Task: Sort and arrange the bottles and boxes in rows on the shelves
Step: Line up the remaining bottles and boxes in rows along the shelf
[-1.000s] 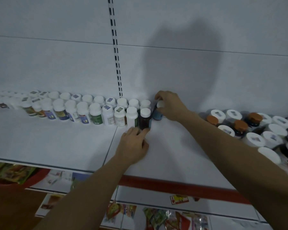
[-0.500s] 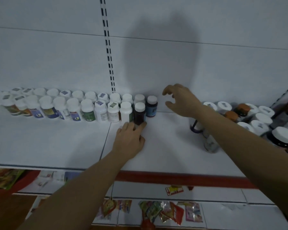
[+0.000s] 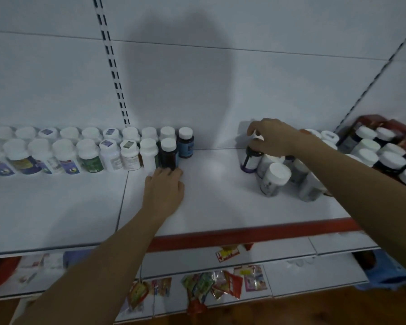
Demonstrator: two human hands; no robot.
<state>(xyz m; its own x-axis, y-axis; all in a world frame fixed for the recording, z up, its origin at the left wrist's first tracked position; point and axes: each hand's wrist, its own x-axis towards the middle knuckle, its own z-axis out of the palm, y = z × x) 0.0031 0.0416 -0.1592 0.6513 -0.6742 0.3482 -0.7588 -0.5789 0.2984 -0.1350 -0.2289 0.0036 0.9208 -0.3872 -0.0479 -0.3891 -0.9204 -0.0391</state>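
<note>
Right hand [image 3: 274, 137] swung from the row [image 3: 87, 156] to the loose bunch [image 3: 275, 177] on the right, fingers now curled on the cap of the purple bottle [image 3: 250, 161] at its far-left edge. Left hand [image 3: 164, 190] hasn't budged: flat on the shelf [image 3: 220, 198], straight fingers touching the dark bottle [image 3: 168, 154].

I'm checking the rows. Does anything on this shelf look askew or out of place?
Yes. Right of the neat rows, a bunch of bottles stands jumbled, not lined up; the white-capped bottle in front seems to lean. The right hand grips a dark bottle.
</note>
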